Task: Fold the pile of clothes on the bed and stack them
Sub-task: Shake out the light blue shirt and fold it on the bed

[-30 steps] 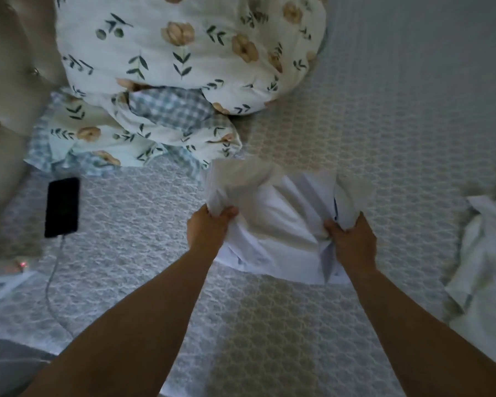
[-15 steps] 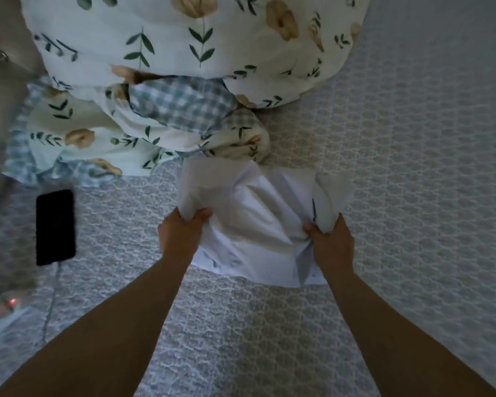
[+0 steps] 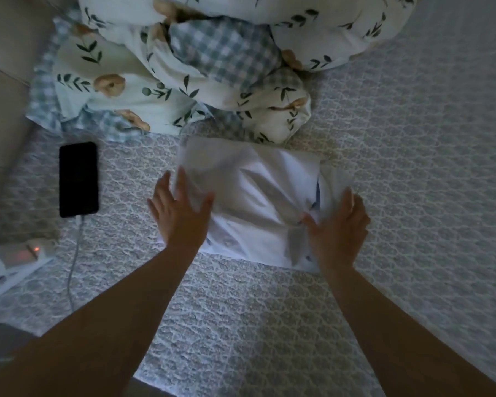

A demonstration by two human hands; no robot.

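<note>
Head view: the white garment (image 3: pixel 258 207) lies bunched on the bed (image 3: pixel 413 167), just short of the floral duvet (image 3: pixel 212 67). The left hand (image 3: pixel 181 216) and right hand (image 3: pixel 338 227) rest on its two ends, fingers spread and flat, pinching nothing. Risk: creases pressed in crooked, or the far edge, apparently touching the duvet though blur obscures it, snagging there. The phone (image 3: pixel 78 179) and its cable (image 3: pixel 73 267) lie left of the garment; open bed lies right and nearer.
</note>
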